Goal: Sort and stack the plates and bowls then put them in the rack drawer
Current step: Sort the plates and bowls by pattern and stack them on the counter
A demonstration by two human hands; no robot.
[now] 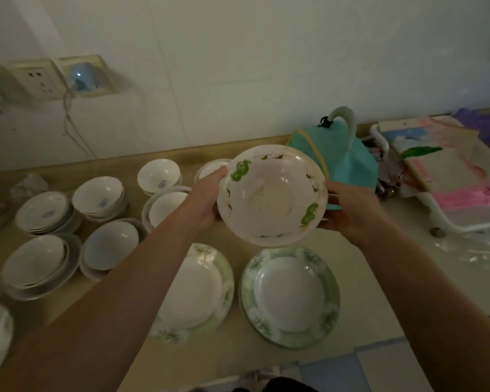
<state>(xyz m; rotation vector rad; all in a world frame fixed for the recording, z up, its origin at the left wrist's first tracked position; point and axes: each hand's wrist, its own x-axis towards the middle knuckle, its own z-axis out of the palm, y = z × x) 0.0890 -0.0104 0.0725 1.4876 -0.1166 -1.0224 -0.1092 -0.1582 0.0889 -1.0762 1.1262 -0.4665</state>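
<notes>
Table (pixel 362 267) first, beige and wide, running left to right under a dim white wall, and it carries the whole job. Far right sits a white tray (pixel 447 222) with pink and printed packets in it, and just left of that a teal bag (pixel 348 162) against the wall. Down near the front edge lie two green-rimmed plates: one on the right (pixel 290 297) in full view, one on the left (pixel 194 290) partly hidden under the forearm, the two just beside each other, not stacked. Over on the left, white bowls are already gathered in low stacks (pixel 98 198), several piles close together.

And now the piece in play: a shallow white bowl with green fruit prints (pixel 272 195), held up off the table, above the two plates and tilted toward the camera. Left hand (pixel 202 200) grips its left rim, thumb curled over the edge; right hand (pixel 348 210) holds the right rim the same way, fingers tucked underneath.

Sorting looks to be the step in hand, with this bowl unplaced. Its pattern matches neither the plain bowls nor the leafy plates, so the next move calls for choosing a spot of its own or a like-shaped pile, then lowering it level. No rack drawer shows from here.
</notes>
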